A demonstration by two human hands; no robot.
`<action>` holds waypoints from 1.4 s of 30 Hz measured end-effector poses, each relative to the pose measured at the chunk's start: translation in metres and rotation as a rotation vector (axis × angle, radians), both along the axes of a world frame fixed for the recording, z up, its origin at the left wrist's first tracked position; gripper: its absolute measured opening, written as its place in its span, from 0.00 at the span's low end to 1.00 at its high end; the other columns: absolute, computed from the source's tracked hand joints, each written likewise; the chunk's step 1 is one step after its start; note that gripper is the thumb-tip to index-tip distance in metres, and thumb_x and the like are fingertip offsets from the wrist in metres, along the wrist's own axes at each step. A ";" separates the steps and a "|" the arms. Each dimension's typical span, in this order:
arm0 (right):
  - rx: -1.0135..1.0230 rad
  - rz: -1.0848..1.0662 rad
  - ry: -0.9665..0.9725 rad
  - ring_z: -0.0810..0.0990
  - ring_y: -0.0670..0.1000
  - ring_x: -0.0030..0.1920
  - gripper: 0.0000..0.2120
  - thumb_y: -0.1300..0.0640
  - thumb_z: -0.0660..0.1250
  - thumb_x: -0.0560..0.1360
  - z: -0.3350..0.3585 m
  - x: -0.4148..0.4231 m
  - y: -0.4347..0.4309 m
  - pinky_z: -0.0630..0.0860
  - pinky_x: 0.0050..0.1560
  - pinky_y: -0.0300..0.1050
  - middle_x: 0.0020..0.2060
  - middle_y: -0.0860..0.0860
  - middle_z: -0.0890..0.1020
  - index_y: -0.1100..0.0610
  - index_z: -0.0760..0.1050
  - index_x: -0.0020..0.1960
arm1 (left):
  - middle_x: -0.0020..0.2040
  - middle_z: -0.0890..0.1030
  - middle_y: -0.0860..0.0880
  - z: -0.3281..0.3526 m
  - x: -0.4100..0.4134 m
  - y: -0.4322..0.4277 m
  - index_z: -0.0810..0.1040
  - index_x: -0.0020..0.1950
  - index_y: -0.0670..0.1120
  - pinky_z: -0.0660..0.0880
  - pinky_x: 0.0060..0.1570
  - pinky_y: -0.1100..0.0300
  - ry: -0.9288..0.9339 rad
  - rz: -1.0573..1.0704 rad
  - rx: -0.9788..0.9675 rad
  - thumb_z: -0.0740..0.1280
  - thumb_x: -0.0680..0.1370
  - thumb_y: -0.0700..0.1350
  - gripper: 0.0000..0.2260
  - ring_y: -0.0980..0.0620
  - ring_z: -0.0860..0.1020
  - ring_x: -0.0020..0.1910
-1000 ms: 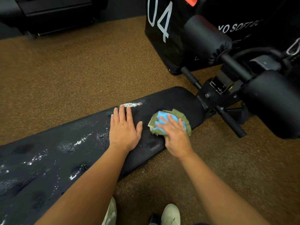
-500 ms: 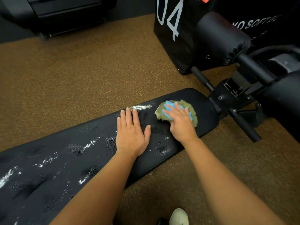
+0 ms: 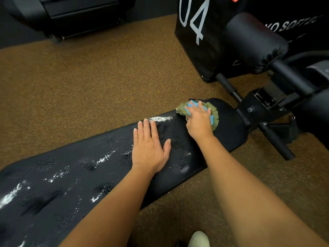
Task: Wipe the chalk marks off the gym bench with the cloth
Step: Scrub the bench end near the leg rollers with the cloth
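pressing flat, right hand on cloth; left hand on chalk-streaked bench; speckled brown floor

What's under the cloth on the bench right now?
The cloth lies on the black bench pad, pressed by the right hand. Chalk shows just beside it; any beneath is hidden by cloth and hand.

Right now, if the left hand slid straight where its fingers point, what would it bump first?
The left hand would probably meet the chalk streak first, just past its fingertips at the far edge of the bench. Beyond that, only brown floor.
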State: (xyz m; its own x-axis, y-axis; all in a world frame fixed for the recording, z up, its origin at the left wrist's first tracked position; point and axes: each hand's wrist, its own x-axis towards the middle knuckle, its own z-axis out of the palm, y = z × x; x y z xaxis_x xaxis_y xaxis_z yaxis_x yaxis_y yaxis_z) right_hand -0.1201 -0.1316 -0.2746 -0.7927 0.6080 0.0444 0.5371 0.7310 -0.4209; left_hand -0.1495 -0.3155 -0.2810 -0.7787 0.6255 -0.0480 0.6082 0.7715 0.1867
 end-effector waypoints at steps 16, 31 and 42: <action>0.021 0.122 -0.021 0.53 0.54 0.76 0.22 0.66 0.59 0.77 -0.005 -0.014 -0.001 0.41 0.72 0.59 0.73 0.49 0.65 0.53 0.69 0.69 | 0.79 0.47 0.41 0.002 -0.009 -0.013 0.45 0.78 0.40 0.40 0.75 0.48 -0.001 -0.010 -0.025 0.41 0.77 0.64 0.37 0.43 0.43 0.77; -0.022 0.292 0.036 0.60 0.52 0.74 0.23 0.70 0.60 0.75 -0.007 -0.004 0.019 0.43 0.72 0.58 0.68 0.48 0.72 0.53 0.74 0.66 | 0.79 0.47 0.42 0.001 -0.010 -0.016 0.47 0.78 0.40 0.41 0.75 0.48 0.009 -0.008 -0.018 0.40 0.77 0.65 0.37 0.44 0.42 0.77; -0.001 0.290 -0.005 0.69 0.55 0.65 0.16 0.65 0.61 0.75 -0.005 -0.032 0.009 0.48 0.70 0.56 0.55 0.50 0.79 0.52 0.77 0.58 | 0.79 0.48 0.41 0.002 -0.010 -0.014 0.47 0.78 0.40 0.42 0.75 0.47 0.016 -0.007 -0.033 0.40 0.77 0.65 0.38 0.44 0.43 0.77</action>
State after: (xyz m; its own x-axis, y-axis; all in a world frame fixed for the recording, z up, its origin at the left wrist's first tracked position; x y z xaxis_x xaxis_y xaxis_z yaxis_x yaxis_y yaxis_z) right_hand -0.1520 -0.1227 -0.2791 -0.9338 0.3557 0.0399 0.3073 0.8540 -0.4197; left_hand -0.1592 -0.3295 -0.2792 -0.7749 0.6295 -0.0566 0.6165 0.7726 0.1518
